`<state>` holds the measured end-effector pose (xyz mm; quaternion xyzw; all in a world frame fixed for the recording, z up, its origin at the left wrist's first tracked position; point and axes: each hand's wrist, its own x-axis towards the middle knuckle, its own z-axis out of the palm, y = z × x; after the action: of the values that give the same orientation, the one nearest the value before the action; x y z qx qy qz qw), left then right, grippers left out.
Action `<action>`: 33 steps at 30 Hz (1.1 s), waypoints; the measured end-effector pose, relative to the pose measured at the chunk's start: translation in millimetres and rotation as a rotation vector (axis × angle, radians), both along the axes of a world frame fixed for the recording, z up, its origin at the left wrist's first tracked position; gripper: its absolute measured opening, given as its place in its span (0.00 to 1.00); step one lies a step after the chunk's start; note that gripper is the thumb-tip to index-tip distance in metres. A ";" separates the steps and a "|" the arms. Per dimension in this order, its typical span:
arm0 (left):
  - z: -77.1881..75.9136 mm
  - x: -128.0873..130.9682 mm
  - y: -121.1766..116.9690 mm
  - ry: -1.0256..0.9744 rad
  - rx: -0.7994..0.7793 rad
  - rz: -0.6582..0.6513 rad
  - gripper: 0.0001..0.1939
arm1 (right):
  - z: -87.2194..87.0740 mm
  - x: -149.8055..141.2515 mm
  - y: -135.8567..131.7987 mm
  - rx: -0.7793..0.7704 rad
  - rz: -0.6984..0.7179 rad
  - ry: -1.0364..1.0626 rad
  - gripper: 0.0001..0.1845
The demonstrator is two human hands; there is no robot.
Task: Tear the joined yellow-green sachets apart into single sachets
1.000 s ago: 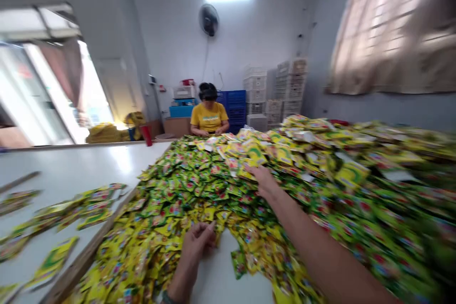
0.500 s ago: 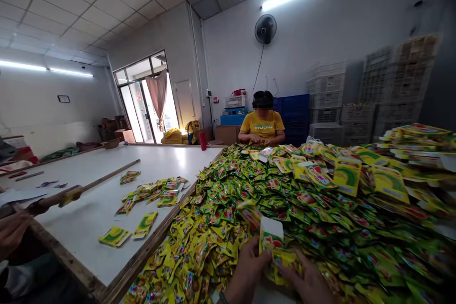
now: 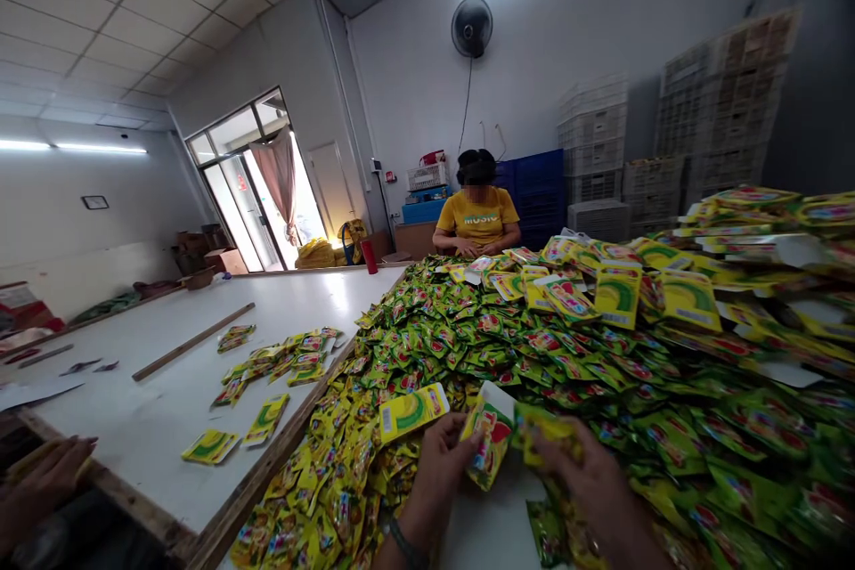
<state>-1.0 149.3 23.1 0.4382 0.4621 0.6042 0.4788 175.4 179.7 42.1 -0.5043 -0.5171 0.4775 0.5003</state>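
My left hand (image 3: 435, 474), with a dark band at its wrist, grips a small yellow-and-green carton (image 3: 489, 447) whose white inner flap stands open at the top. Close to the carton's right side, my right hand (image 3: 598, 483) pinches small yellow and green sachets (image 3: 542, 429); blur hides how many. Another flat yellow carton (image 3: 415, 411) lies just beyond my left fingers, and I cannot tell whether they touch it. Yellow sachets (image 3: 340, 463) heap up on the left of my hands, and green sachets (image 3: 468, 329) lie ahead and to the right. One green sachet (image 3: 546, 530) rests below my right hand.
A wooden strip (image 3: 280, 454) borders the heap; beyond it, several filled cartons (image 3: 267, 419) lie on the white tabletop (image 3: 166, 427). More cartons (image 3: 688, 298) cover the heap at right. A co-worker's hand (image 3: 57, 472) is at far left. Another person in yellow (image 3: 477, 218) sits opposite.
My right hand has come back from the far cartons to beside my left hand. A carton is now in my left hand and sachets in my right. The view has swung left.
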 end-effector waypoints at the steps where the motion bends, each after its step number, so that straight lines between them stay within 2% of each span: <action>1: 1.0 -1.7 -0.7 0.057 -0.008 0.002 0.19 | 3.2 6.6 3.4 0.006 -0.061 -0.006 0.30; 4: 3.5 -1.9 -4.7 0.169 -0.036 -0.062 0.15 | 8.0 20.8 12.5 0.072 -0.151 -0.043 0.30; 6: 4.9 -0.6 -8.2 0.176 -0.029 -0.068 0.14 | 6.0 23.1 14.5 0.112 -0.068 -0.084 0.26; 8: 5.8 -0.7 -11.2 0.157 -0.032 -0.047 0.14 | 1.0 21.2 13.5 0.138 0.073 -0.126 0.22; 11: 5.5 -4.4 -11.5 0.136 -0.088 -0.073 0.15 | -7.8 17.0 12.1 0.105 0.235 -0.175 0.18; 15: 4.0 -7.7 -8.1 0.121 -0.135 -0.136 0.16 | -14.2 18.5 14.6 0.055 0.205 -0.188 0.21; 19: 2.7 -6.2 -9.0 0.038 -0.189 -0.172 0.18 | -13.7 27.5 16.3 0.033 0.350 -0.172 0.20; 22: 0.2 -5.0 -9.7 0.034 -0.180 -0.161 0.17 | -12.6 32.9 17.4 0.024 0.332 -0.212 0.20; 25: 0.7 -3.4 -9.9 0.133 -0.154 -0.191 0.15 | -10.7 32.2 16.8 0.088 0.360 -0.281 0.15; 28: 4.6 0.0 -10.0 0.237 -0.148 -0.253 0.14 | -8.1 25.9 15.0 0.113 0.243 -0.282 0.15; 30: 6.0 2.9 -9.9 0.214 -0.192 -0.325 0.17 | -6.5 21.2 13.4 0.122 0.164 -0.258 0.17; 33: 4.2 6.7 -9.7 0.135 -0.250 -0.359 0.19 | -6.2 16.9 11.1 0.167 0.156 -0.281 0.16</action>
<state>5.7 139.6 27.3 0.4900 0.4790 0.4167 0.5973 192.3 190.8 35.9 -0.4813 -0.6573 0.3952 0.4245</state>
